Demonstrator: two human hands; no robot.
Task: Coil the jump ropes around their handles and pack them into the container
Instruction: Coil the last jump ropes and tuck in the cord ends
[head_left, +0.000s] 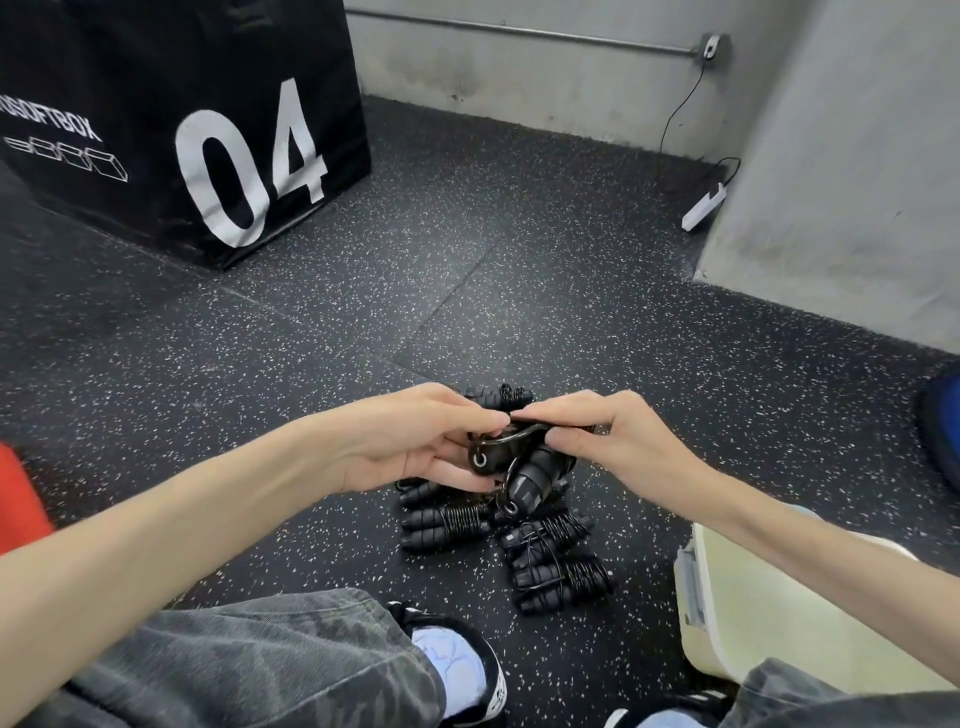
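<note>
Both hands hold one black jump rope (511, 465) above the speckled floor. My left hand (415, 441) grips one handle from the left, and my right hand (608, 441) pinches the thin rope where it loops over the top. The second handle hangs down at an angle below my right fingers. Beneath them lies a pile of several coiled jump ropes (519, 540), each with rope wound round paired black handles. A pale yellow container (769, 623) with a grey latch stands at the lower right, under my right forearm.
A large black soft box (171, 119) marked 04 stands at the back left. A grey wall corner (831, 182) and a white power strip (704, 208) are at the right. My knees and shoes fill the bottom edge. A blue object (943, 415) sits far right.
</note>
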